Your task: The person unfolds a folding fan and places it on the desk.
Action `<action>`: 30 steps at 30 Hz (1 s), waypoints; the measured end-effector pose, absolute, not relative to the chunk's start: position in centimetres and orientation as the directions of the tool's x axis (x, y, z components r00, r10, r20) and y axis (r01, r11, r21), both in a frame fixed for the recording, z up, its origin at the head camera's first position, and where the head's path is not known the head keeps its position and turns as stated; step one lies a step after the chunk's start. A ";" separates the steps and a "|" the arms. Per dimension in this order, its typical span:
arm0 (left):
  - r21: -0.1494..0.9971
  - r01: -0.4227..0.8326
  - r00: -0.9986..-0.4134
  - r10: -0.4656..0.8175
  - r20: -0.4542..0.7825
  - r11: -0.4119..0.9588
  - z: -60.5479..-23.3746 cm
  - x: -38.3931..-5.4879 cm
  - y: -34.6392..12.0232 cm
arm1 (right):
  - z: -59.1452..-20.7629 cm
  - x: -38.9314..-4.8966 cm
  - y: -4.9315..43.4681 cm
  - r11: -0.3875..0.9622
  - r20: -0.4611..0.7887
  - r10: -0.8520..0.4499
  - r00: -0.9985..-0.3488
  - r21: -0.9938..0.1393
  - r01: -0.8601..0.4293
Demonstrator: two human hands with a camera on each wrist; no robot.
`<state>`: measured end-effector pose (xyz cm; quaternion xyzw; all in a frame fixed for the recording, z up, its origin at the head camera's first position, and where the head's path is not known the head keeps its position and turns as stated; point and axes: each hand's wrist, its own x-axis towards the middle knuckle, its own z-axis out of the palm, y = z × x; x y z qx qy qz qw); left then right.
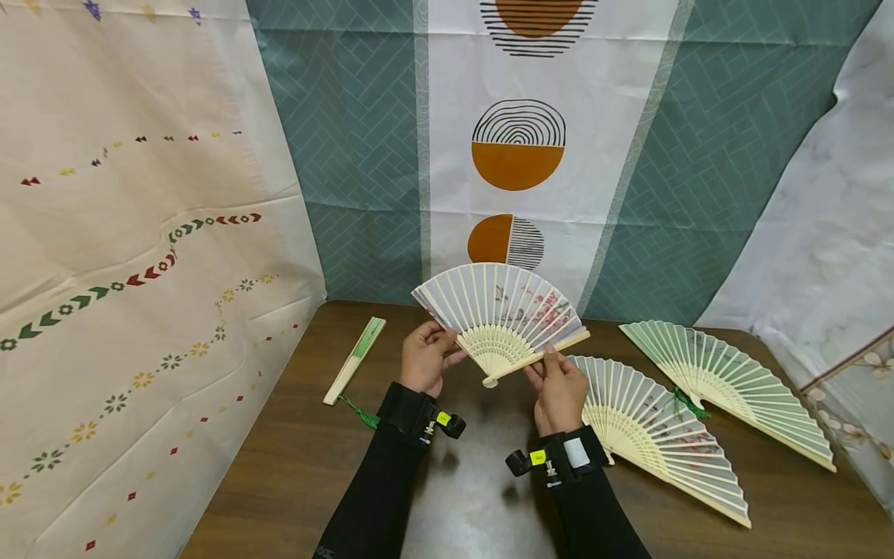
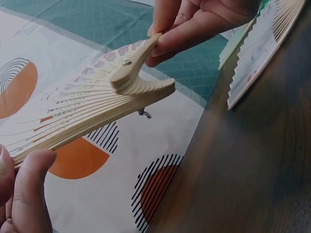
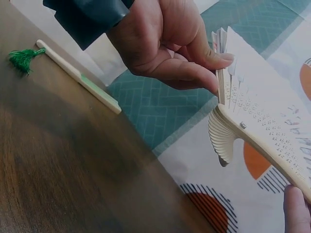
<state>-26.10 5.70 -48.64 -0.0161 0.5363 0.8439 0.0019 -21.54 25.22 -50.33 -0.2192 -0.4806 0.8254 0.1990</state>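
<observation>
Pinches with the left hand (image 1: 427, 359) the bunched sticks at the left edge of the held fan (image 1: 499, 307), and with the thumb and fingers of the right hand (image 1: 561, 388) the outer stick at its other edge. Holds it spread in the air between the two hands, above the surface (image 1: 279, 481), pleated arc up and beyond the fingers, pivot end (image 1: 491, 382) low between the hands and touching neither. Shows a pink blossom print on the half nearer the right hand, mostly plain white pleats nearer the left. Wears a black band with a small camera at each wrist, just below the hands.

To the left of the left hand, apart from it: a folded fan (image 1: 355, 361), pale wood and green, its green tassel (image 1: 363, 415) trailing toward the left wrist. Right of the right hand and partly hidden by it: a spread white fan (image 1: 656, 435) with a reddish print, on the surface. Farther right: a spread green fan (image 1: 726, 380), with a green tie (image 1: 690, 402) near its pivot. Beyond both hands, behind the surface: a teal and white cloth (image 1: 349, 155) with orange, black-lined circles.
</observation>
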 end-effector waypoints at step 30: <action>0.819 0.042 -0.991 -0.127 -0.038 -0.573 -48.8 -26.1 6.8 | -50.6 -21.8 25.4 -0.556 -0.188 0.572 -0.798 -0.805 -0.209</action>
